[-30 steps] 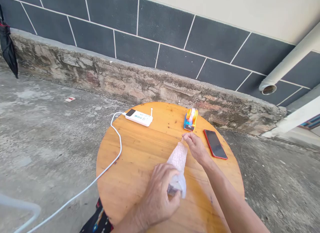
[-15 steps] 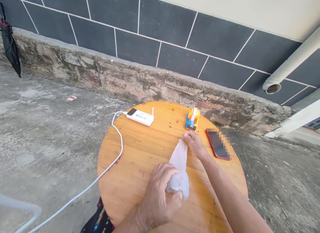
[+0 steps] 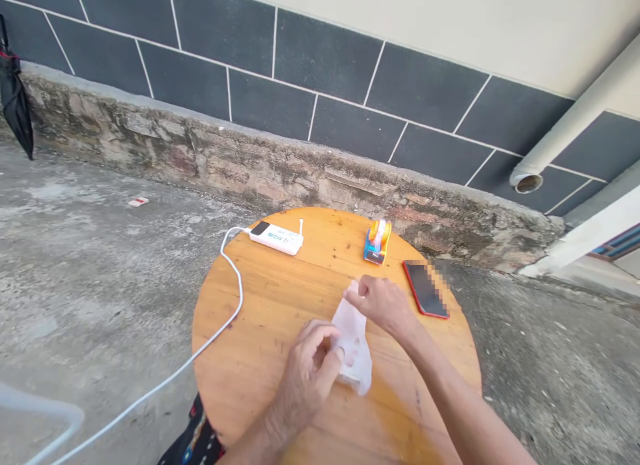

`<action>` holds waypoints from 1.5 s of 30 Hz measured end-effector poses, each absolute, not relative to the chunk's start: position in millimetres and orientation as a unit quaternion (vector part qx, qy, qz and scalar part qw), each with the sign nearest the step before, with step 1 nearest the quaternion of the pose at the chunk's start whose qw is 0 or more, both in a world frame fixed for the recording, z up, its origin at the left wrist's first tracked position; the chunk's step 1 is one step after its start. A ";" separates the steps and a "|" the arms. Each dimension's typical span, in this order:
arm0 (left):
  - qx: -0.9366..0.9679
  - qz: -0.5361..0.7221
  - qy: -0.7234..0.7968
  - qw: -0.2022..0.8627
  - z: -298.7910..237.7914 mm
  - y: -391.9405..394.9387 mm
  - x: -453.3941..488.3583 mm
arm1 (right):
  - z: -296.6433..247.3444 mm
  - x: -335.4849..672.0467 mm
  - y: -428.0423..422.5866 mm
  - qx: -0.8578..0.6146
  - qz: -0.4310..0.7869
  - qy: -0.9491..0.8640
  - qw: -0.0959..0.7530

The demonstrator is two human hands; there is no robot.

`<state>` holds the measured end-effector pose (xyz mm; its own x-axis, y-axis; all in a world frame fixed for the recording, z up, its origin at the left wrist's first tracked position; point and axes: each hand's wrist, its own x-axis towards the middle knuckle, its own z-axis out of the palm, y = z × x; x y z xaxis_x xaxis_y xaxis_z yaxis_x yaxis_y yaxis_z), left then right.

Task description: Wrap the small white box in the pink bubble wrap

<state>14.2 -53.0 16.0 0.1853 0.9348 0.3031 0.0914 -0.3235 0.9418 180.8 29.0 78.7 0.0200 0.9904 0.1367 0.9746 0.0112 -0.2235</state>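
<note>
A thin, translucent whitish plastic bag (image 3: 356, 345) lies stretched out on the round wooden table (image 3: 280, 285). Something small seems to be inside its wider near end; I cannot make out what. My left hand (image 3: 311, 364) is at the bag's left side, thumb and forefinger curled onto the edge of the film. At the narrow far end, my right hand (image 3: 381, 304) is closed on the bag, with its fingertips partly hidden. Beyond the right hand stands a blue and yellow tape dispenser (image 3: 377, 242) with a roll in it.
A phone with a red edge (image 3: 425, 289) lies at the table's right. On the far left side rests a white device (image 3: 276, 238) with a white cable (image 3: 239, 285) running off the table. Behind are a stone ledge, a tiled wall, a pipe (image 3: 555, 145) and a black umbrella (image 3: 14, 98).
My left hand has loosened from the lump in the bag and shifted to its left edge. The right hand has come slightly nearer and left. The near end of the bag looks flatter.
</note>
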 end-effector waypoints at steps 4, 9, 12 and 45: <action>0.593 0.470 0.482 0.442 20.8 -40.7 7.8 | 77.3 166.5 24.6 -0.712 -0.011 -0.700 0.050; 0.610 0.408 0.529 0.426 27.9 -3.6 9.4 | 76.9 175.8 21.6 -0.718 -0.024 -0.696 0.015; 0.621 0.387 0.527 0.432 23.2 25.9 26.5 | 77.0 183.9 16.3 -0.721 -0.021 -0.693 0.026; 0.710 0.324 0.533 0.327 46.7 41.0 36.5 | 20.6 240.4 -11.5 -0.647 0.281 -0.565 0.429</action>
